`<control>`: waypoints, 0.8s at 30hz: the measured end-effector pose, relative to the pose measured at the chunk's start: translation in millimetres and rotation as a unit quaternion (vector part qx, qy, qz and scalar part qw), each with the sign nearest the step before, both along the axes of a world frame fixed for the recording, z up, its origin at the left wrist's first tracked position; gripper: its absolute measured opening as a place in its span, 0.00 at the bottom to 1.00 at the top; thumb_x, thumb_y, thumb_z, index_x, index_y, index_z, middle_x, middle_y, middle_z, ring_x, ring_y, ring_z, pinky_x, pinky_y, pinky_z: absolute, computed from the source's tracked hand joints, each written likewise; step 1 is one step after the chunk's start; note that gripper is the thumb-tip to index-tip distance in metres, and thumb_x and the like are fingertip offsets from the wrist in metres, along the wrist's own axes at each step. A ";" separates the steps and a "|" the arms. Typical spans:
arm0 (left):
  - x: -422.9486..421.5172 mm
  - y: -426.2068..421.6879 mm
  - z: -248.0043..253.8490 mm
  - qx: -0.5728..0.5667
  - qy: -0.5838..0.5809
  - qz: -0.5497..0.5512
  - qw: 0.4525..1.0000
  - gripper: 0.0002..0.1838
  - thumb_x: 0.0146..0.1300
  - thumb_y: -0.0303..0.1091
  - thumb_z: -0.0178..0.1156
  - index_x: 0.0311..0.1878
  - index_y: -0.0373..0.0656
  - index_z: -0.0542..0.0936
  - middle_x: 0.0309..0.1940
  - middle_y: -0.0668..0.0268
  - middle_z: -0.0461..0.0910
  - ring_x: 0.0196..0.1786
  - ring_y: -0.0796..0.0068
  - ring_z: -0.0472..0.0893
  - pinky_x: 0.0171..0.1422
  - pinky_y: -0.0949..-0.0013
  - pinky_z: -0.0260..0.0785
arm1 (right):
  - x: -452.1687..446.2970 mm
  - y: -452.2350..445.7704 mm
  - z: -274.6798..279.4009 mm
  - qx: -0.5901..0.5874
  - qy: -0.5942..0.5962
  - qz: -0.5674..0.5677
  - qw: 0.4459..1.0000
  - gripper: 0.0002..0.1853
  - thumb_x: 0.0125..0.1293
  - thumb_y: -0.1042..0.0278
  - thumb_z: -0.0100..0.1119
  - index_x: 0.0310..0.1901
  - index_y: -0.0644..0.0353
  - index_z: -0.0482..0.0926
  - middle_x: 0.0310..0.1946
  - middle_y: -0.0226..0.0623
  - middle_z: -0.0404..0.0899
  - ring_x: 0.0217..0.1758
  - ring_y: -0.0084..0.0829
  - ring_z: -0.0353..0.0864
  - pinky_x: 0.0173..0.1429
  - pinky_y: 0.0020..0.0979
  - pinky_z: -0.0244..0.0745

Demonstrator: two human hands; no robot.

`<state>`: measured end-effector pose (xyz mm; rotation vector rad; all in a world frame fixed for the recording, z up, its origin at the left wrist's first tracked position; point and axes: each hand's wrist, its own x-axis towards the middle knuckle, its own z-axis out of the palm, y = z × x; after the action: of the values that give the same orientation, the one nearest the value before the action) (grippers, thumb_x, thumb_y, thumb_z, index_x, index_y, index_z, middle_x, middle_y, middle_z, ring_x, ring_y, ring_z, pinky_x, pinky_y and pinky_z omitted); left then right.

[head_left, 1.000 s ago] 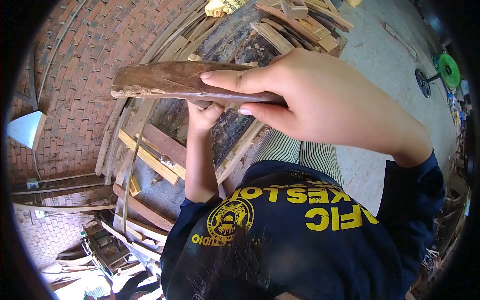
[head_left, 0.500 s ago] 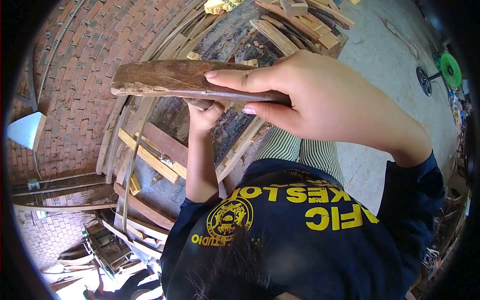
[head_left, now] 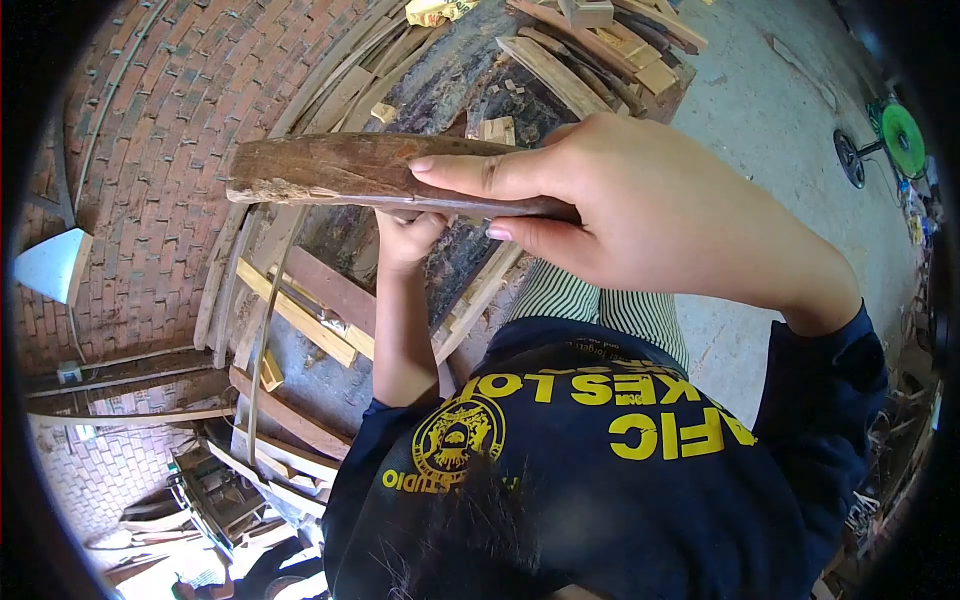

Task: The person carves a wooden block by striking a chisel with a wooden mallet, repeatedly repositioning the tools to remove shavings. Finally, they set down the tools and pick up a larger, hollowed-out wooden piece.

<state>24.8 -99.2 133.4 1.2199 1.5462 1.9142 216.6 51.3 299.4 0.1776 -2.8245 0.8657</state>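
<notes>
A dark brown, slightly curved wooden piece (head_left: 330,170) is held up across the view, its left end rough and splintered along the lower edge. My right hand (head_left: 640,205) pinches its narrower right end, the index finger along its face and the thumb below. Under the piece, my left hand (head_left: 410,236) has its fingers curled round a part beneath it; the piece hides some of those fingers. Behind both hands lies a dark, stained work surface (head_left: 440,90) with small wood blocks on it.
Long boards and strips (head_left: 320,325) lie at the left, beside a brick wall (head_left: 160,180). More wood pieces (head_left: 610,50) are piled at the top. A green fan (head_left: 900,140) stands at the right. Part of another person (head_left: 265,572) shows at the bottom left.
The wooden piece has dipped slightly, with its left end a little lower. Both hands keep their hold. At the bottom left, the other person has shifted.
</notes>
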 end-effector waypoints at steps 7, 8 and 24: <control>-40.2 13.0 -18.8 0.088 -0.029 -0.297 0.950 0.13 0.51 0.22 0.61 0.43 0.38 0.75 0.34 0.66 0.78 0.36 0.75 0.77 0.39 0.71 0.72 | -4.6 -1.8 16.7 -0.146 0.229 0.029 0.962 0.29 0.58 0.80 0.60 0.61 0.44 0.74 0.31 0.36 0.83 0.25 0.27 0.79 0.32 0.31 0.73; -44.6 14.2 -23.1 0.088 -0.029 -0.297 0.950 0.13 0.51 0.22 0.61 0.43 0.38 0.75 0.34 0.66 0.78 0.36 0.75 0.77 0.39 0.71 0.72 | -8.0 -1.7 16.3 -0.146 0.229 0.029 0.962 0.29 0.58 0.80 0.60 0.61 0.44 0.74 0.31 0.36 0.83 0.25 0.27 0.79 0.32 0.31 0.73; 17.1 8.8 -20.0 -0.048 -0.048 -0.023 0.997 0.07 0.53 0.18 0.58 0.33 0.40 0.72 0.24 0.68 0.74 0.26 0.81 0.74 0.30 0.76 0.67 | 10.2 18.3 3.3 -0.068 0.047 -0.057 0.995 0.26 0.60 0.76 0.60 0.62 0.52 0.72 0.41 0.42 0.83 0.34 0.31 0.83 0.40 0.30 0.75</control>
<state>41.9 -90.4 113.4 1.0988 1.5279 1.8196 226.9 69.6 302.7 0.0361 -2.6475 0.9928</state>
